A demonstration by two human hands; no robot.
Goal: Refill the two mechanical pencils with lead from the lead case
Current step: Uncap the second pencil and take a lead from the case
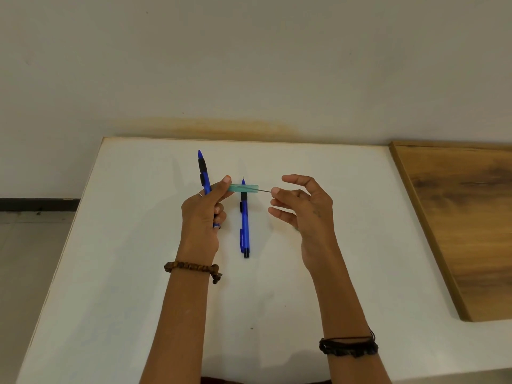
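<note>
A: Head view is showing the lead case [243, 188] at the centre of the frame, a pale green see-through box lying level in the air above the white desk [138, 273]. What is sitting inside it?

B: I cannot tell how much is in there; the plastic is too hazy. One thin grey lead [265, 191] is sticking out of its right end.

A: Who is gripping what?

B: The left hand [203, 214] is pinching the left end of the case with thumb and forefinger, and its other fingers are curling around a blue mechanical pencil [204, 176], which is standing nearly upright with its tip pointing toward the upper part of the frame. The right hand [302, 206] is nipping the free end of the lead between thumb and forefinger, with the remaining fingers spreading loosely.

A: And the second pencil?

B: The other blue pencil [244, 217] is lying flat on the desk, just below the case in the frame, between the two hands, tip pointing toward the wall [249, 65].

A: How are the arms sitting?

B: Both forearms are reaching up from the bottom edge, a beaded bracelet [191, 267] circling the left wrist and dark cords [347, 346] wrapping the right. A wooden board [465, 217] is lying at the right of the frame.
</note>
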